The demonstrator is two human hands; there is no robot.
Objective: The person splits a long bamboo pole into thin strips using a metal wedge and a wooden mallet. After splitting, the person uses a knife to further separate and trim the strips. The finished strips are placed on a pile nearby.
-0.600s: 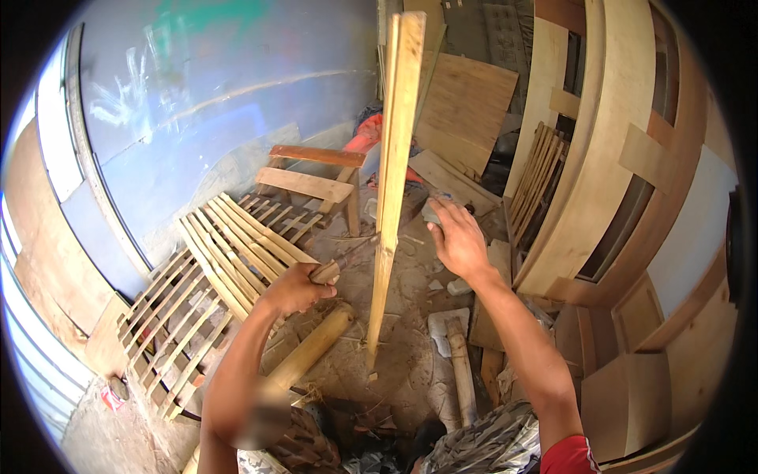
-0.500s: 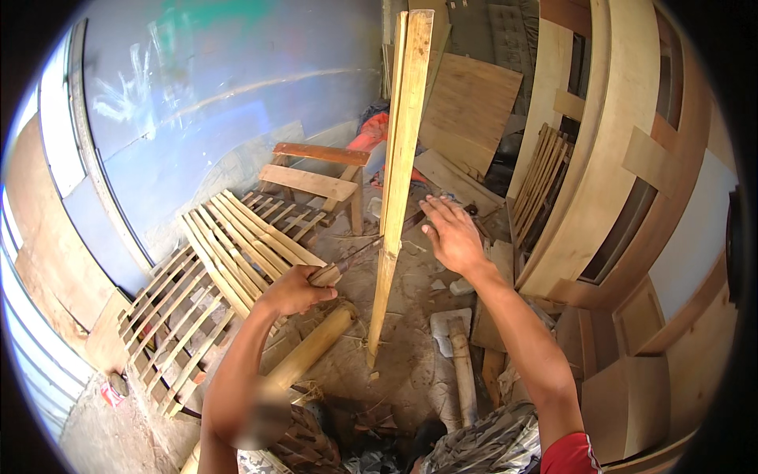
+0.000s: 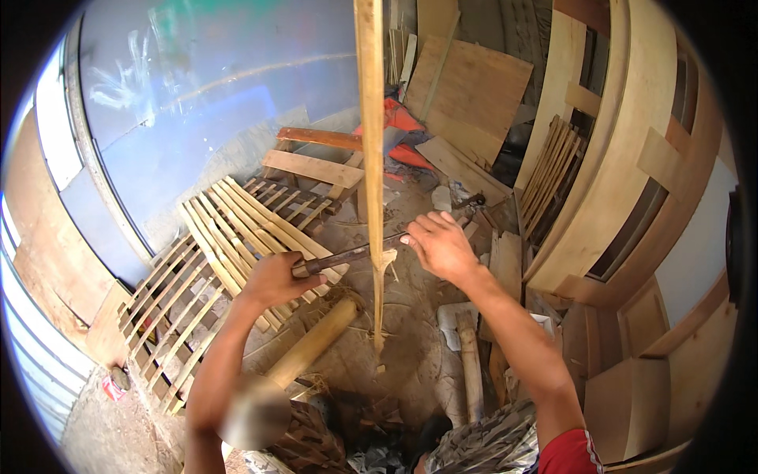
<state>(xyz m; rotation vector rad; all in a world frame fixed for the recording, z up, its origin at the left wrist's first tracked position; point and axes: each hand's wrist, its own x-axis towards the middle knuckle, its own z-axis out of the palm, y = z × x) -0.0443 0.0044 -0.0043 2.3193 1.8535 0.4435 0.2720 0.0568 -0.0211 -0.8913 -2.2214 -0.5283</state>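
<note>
My left hand [image 3: 276,278] clamped the dark metal blade [image 3: 347,256] crosswise into the tall upright pale bamboo strip [image 3: 369,158], while my right hand [image 3: 439,245], fingers open, pressed just beside it.

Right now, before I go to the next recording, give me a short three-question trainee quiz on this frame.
1. True or false: the left hand grips the handle of a long dark blade.
2. Multiple choice: the upright bamboo strip stands a) flat on the slatted panel, b) with its lower end on the ground, c) inside a box.
3. Fill in: the right hand, fingers spread, is at the blade's ____ end.

Key: 1 true; 2 b; 3 far. The blade meets the strip at a frayed split. A thick bamboo pole lies below the left hand, beside the slatted panel.
</note>
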